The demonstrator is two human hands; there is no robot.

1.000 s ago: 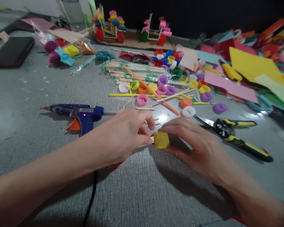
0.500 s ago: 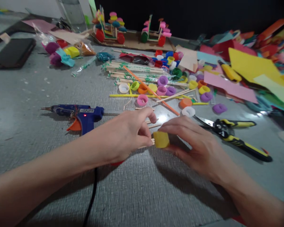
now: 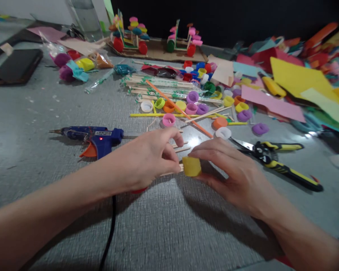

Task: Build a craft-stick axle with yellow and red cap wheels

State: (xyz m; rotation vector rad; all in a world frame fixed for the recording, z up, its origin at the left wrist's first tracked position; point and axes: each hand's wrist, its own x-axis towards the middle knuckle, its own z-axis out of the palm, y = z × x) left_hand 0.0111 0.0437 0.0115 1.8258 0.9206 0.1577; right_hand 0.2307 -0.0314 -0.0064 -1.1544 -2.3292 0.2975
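Note:
My left hand [image 3: 155, 160] is closed, with thumb and fingers pinched on thin wooden sticks [image 3: 181, 168] whose ends show past the fingertips. Against or just beside those ends is a small yellow squarish piece [image 3: 191, 166], perhaps paper or a cap. Curved fingers of my right hand [image 3: 231, 173] grip this piece from the right, thumb below. Part of a red round thing [image 3: 139, 190] shows beneath my left wrist; the rest is hidden. Beyond my fingers lie a few loose sticks [image 3: 183, 149].
A blue glue gun [image 3: 101, 139] with a lit red light lies left, its black cord [image 3: 110, 229] running toward me. Yellow-black snips [image 3: 271, 154] lie right. Farther back are bottle caps [image 3: 168, 120], wrapped chopsticks [image 3: 161, 84], coloured paper [image 3: 302, 81] and two model cars [image 3: 131, 37].
The view has shifted very slightly. Both hands keep the same grip, and the yellow piece stays by the stick ends.

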